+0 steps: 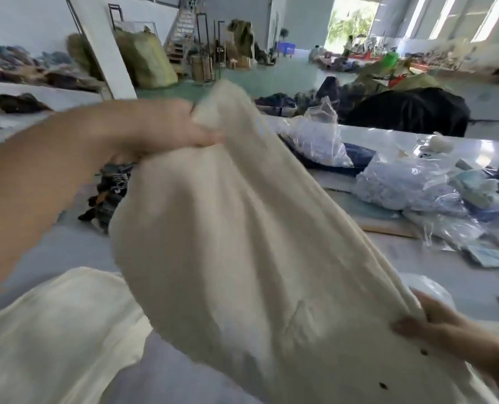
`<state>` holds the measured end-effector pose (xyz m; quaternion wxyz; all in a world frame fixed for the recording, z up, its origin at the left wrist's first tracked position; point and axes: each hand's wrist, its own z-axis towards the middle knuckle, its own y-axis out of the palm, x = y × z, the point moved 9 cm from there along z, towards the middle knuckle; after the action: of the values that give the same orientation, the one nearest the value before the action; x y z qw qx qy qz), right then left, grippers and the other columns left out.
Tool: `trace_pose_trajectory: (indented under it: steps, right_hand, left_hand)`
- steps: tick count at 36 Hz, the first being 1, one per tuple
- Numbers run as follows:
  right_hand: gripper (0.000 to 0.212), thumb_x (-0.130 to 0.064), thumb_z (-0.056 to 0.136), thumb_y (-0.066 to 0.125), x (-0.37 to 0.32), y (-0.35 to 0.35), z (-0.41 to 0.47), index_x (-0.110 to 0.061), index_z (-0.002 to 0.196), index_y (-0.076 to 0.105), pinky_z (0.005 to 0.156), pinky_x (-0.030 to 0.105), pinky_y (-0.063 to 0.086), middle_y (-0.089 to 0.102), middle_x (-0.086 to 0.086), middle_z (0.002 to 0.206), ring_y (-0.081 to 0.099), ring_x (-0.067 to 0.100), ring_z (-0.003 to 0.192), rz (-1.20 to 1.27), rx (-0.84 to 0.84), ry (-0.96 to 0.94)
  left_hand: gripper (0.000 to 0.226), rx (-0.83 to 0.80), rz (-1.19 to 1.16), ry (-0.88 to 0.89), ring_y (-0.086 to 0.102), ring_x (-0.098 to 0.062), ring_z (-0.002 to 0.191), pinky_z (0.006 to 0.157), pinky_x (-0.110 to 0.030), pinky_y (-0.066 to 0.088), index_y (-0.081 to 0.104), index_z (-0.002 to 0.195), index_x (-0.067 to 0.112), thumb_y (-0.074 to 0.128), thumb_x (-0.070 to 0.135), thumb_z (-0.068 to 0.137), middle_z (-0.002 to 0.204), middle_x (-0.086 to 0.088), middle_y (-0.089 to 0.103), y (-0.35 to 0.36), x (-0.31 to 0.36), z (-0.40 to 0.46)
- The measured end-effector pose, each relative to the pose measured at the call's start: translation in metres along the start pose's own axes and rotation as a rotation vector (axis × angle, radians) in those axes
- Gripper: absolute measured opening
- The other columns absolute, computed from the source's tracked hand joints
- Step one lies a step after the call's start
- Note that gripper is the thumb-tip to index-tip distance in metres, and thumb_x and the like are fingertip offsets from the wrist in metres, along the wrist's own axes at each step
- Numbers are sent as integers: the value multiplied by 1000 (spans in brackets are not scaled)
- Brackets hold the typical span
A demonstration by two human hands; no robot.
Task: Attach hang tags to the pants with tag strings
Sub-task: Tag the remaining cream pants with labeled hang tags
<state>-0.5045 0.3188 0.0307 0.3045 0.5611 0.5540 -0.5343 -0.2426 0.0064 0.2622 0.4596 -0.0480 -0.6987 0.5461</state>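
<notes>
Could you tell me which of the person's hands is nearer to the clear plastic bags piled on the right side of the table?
Right. The right hand grips the cream pants just below the plastic bags; the left hand holds the pants' far end, across to their left.

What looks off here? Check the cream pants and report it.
Nothing looks damaged. The cream pants hang stretched between the left hand and right hand; no hang tag shows. Plastic bags lie jumbled on the table.

both hands are bare, with no gloves, rings or watch in view. the left hand [158, 126] leads back into a long forearm that is uncovered right to the frame edge, no sleeve showing. the right hand [434, 328] carries a few small dark specks on its back and wrist.
</notes>
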Motion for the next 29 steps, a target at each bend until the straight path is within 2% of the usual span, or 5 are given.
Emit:
trace_pose_trajectory:
  steps: [8, 15, 20, 23, 29]
  right_hand:
    - [51, -53, 65, 75, 61, -17, 54, -24, 106, 66, 83, 34, 55, 72, 1, 101, 69, 16, 89, -731, -251, 436]
    - [29, -30, 87, 52, 128, 24, 122, -28, 116, 55, 94, 32, 40, 58, -1, 125, 54, 18, 115, -1236, -62, 461]
    - [63, -25, 85, 50, 129, 32, 116, -35, 144, 29, 116, 48, 7, 39, -6, 141, 31, 18, 135, -1218, 277, 310]
    - [64, -23, 83, 63, 132, 19, 89, -22, 142, 40, 115, 46, 14, 40, 3, 145, 35, 27, 135, -1005, 502, 238]
    - [57, -17, 84, 67, 199, -28, -16, -1, 135, 46, 105, 44, 33, 47, 30, 134, 43, 41, 125, -449, 871, 627]
  left_hand:
    - [59, -576, 343, -354, 49, -21, 128, 104, -27, 36, 42, 142, 10, 46, 48, 97, 146, -6, 45, 218, -200, -17]
    - [46, -201, 300, -579, 55, -25, 120, 93, -30, 43, 43, 128, 12, 57, 39, 93, 133, -8, 54, 293, -276, -52]
    - [44, 62, 609, -185, 63, -42, 95, 80, -46, 56, 66, 119, 6, 44, 6, 80, 116, -25, 60, 310, -228, -50]
    - [62, -92, 556, -67, 34, -38, 139, 112, -53, 29, 44, 143, 16, 58, 36, 86, 155, -20, 25, 355, -208, -51]
    - [89, -382, 460, -250, -19, -23, 147, 110, -65, -5, -7, 151, 39, 35, 77, 82, 157, -5, -28, 435, -225, -75]
